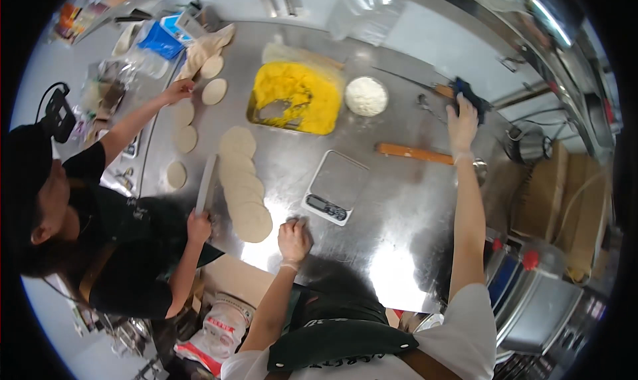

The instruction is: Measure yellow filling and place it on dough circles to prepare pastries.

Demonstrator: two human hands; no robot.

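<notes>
My left hand (294, 240) rests on the steel table near its front edge, fingers curled in, with nothing visible in them. A white kitchen scale (337, 184) with a grey platform lies just to its right, and nothing sits on it. To its left is an overlapping row of flat dough rounds (244, 187). At the far right my right hand (463, 124) reaches forward, fingers stretched out onto a dark blue cloth (473, 102). A wooden rolling stick (415, 153) lies left of that forearm. Beside the cloth is a long knife (415, 81) with a wooden handle.
A co-worker at left holds a long flat blade (207, 184) and reaches among single dough rounds (187, 139). At the back stand a tray of yellow filling (299, 94) and a bowl of white flour (366, 96). A metal pitcher (528, 144) and cardboard (558, 194) are at right.
</notes>
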